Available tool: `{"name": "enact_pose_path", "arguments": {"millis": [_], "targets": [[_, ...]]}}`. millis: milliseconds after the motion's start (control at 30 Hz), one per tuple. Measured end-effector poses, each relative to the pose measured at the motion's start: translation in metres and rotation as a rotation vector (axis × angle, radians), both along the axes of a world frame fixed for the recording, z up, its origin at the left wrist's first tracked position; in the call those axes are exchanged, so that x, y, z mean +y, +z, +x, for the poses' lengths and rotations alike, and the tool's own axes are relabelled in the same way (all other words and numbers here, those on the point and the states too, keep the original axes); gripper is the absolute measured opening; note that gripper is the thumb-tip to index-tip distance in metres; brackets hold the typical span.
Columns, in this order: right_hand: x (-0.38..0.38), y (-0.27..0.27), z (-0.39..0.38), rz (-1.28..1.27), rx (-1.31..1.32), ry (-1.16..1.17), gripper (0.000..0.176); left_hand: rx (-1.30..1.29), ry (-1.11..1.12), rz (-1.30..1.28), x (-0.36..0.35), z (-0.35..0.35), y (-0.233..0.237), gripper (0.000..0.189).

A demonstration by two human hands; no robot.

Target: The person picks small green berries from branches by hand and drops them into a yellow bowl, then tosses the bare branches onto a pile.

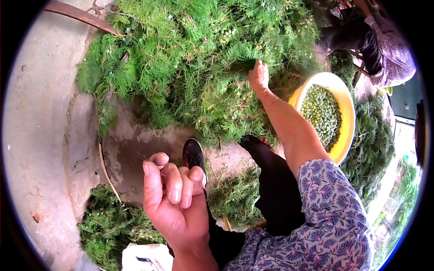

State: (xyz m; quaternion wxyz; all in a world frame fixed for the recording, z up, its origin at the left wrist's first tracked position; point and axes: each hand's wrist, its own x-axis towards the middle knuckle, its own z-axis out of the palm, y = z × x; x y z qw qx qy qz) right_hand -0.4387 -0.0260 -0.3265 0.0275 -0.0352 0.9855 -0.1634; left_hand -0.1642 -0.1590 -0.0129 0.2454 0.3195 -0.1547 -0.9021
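Observation:
My right hand (259, 76) reaches forward with its fingers closed on a green cypress sprig (244, 64) at the near right part of a large heap of cut cypress branches (181, 58). Closer to me, my left hand (176, 198) is raised palm up, its fingers curled in toward the palm. Whatever those fingers hold, if anything, is hidden. Beside my right forearm stands a yellow tub (347, 122), holding many small green cones (318, 113).
Another person (389, 54) sits at the upper right. More cut branches lie at the lower left (113, 221), between my feet and by the tub. A white bag (147, 257) is at the bottom. A curved brown bar (81, 16) crosses the upper left, above concrete floor (40, 135).

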Motion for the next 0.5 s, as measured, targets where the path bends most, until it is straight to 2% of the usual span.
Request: {"name": "enact_pose_path", "arguments": {"millis": [33,67,100,167,200,233,300,333,367,400,433,500], "targets": [[0.012,-0.016,-0.006,-0.007,0.113,0.051,0.047,-0.009,0.008,0.001,0.0,-0.001,0.0,0.026],[0.013,0.011,0.002,-0.39,0.037,-0.05,0.039,0.003,0.012,0.002,-0.001,-0.001,0.0,0.026],[0.016,0.042,0.011,-0.648,-0.148,-0.156,0.04,0.005,0.012,0.005,-0.002,-0.002,0.001,0.026],[0.025,0.065,0.017,-1.232,-0.325,-0.41,0.042,0.07,-0.011,0.023,-0.003,-0.004,0.002,0.027],[0.035,0.079,0.021,-1.283,-0.485,-0.392,0.055,0.095,-0.023,0.009,-0.003,-0.004,0.003,0.027],[0.031,0.101,0.031,-1.514,-0.501,-0.452,0.057,0.08,0.012,0.027,-0.004,-0.003,-0.001,0.026],[0.038,0.127,0.045,-1.386,-0.559,-0.433,0.046,0.197,-0.046,0.035,-0.008,0.002,-0.008,0.021],[0.04,0.134,0.049,-1.41,-0.63,-0.414,0.043,0.205,-0.048,0.03,-0.006,0.0,-0.005,0.021],[0.042,0.141,0.054,-1.433,-0.704,-0.393,0.041,0.115,-0.02,0.041,-0.003,-0.002,-0.002,0.021],[0.045,0.15,0.065,-1.623,-0.821,-0.232,0.033,0.021,0.009,0.05,-0.001,-0.002,0.001,0.02],[0.042,0.148,0.071,-1.692,-0.837,-0.209,0.033,0.047,-0.047,-0.011,-0.002,0.001,-0.008,0.018],[0.031,0.179,0.093,-1.784,-0.911,-0.201,0.038,-0.188,-0.02,-0.16,0.006,-0.006,-0.006,0.02]]}}
